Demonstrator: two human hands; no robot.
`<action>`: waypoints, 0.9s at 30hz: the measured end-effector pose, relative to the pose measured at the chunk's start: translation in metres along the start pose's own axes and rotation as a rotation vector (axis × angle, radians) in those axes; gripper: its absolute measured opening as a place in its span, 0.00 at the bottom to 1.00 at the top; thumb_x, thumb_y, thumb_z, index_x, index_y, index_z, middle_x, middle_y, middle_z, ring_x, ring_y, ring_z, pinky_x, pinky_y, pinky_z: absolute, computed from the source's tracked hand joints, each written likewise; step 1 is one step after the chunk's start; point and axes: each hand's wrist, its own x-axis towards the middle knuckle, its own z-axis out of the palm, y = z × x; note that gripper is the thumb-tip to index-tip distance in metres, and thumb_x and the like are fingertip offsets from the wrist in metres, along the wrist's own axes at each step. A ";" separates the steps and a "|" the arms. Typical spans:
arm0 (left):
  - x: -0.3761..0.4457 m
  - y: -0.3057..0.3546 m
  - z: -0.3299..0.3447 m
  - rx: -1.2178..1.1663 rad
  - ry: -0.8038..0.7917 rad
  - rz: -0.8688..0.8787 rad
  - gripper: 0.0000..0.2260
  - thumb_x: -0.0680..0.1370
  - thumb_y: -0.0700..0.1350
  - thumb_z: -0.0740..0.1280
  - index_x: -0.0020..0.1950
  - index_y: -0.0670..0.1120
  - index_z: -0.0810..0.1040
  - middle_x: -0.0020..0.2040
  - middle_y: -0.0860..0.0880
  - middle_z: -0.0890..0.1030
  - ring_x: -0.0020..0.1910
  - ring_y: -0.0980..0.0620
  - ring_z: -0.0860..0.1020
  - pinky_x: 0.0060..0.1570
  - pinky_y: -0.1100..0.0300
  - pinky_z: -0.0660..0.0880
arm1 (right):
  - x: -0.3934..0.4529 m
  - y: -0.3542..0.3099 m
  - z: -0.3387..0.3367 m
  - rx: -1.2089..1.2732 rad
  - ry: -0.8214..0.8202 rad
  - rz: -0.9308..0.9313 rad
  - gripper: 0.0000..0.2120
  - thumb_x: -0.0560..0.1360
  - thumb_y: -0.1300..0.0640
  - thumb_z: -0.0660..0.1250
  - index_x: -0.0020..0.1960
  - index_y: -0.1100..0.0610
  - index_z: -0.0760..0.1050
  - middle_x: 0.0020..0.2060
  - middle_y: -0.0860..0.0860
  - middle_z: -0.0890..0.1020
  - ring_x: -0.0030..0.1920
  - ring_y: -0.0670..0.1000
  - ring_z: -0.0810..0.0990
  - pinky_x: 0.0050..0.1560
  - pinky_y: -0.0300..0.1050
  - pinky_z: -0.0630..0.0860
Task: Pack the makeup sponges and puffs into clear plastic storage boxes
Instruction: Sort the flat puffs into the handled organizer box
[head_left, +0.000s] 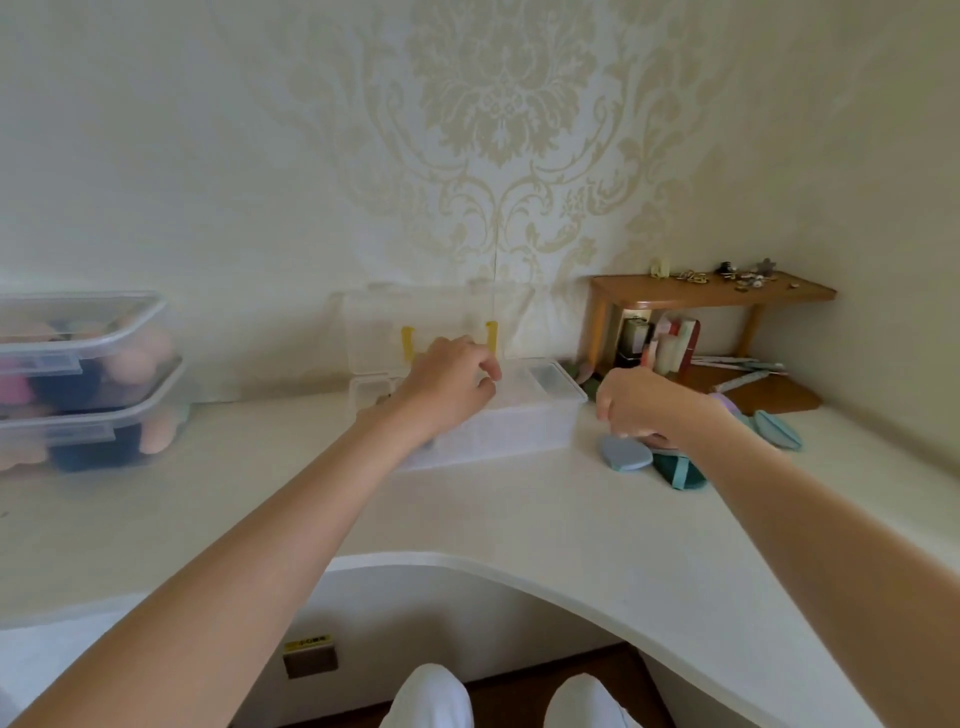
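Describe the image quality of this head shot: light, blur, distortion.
Head view: soft, even light with no hard shadows or glare; wide-angle bending curves the desk edge and stretches both forearms; slight blur smears the left hand, right hand and the stacked boxes at the left edge; the clear box looks washed out.

A clear box (498, 426) sits open on the counter; blue and teal puffs (649, 460) lie just right of it.
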 end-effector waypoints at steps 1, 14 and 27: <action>0.000 0.003 0.002 0.000 -0.008 0.005 0.09 0.76 0.40 0.63 0.53 0.44 0.80 0.57 0.44 0.78 0.60 0.42 0.74 0.61 0.50 0.70 | -0.001 0.004 0.010 -0.020 -0.080 -0.025 0.18 0.74 0.66 0.64 0.63 0.61 0.73 0.58 0.57 0.78 0.56 0.57 0.77 0.54 0.46 0.75; -0.015 -0.038 -0.032 -0.058 0.041 -0.159 0.10 0.77 0.39 0.61 0.48 0.46 0.82 0.47 0.50 0.82 0.44 0.50 0.78 0.43 0.59 0.74 | -0.008 -0.051 -0.064 0.457 0.505 -0.231 0.11 0.73 0.61 0.66 0.55 0.59 0.81 0.46 0.54 0.81 0.47 0.54 0.79 0.42 0.43 0.76; -0.032 -0.067 -0.029 0.158 -0.083 0.042 0.10 0.77 0.46 0.62 0.52 0.54 0.82 0.52 0.57 0.80 0.60 0.53 0.68 0.59 0.60 0.60 | 0.011 -0.128 -0.018 0.706 0.420 -0.330 0.10 0.72 0.67 0.62 0.48 0.58 0.63 0.42 0.63 0.79 0.38 0.63 0.80 0.39 0.53 0.78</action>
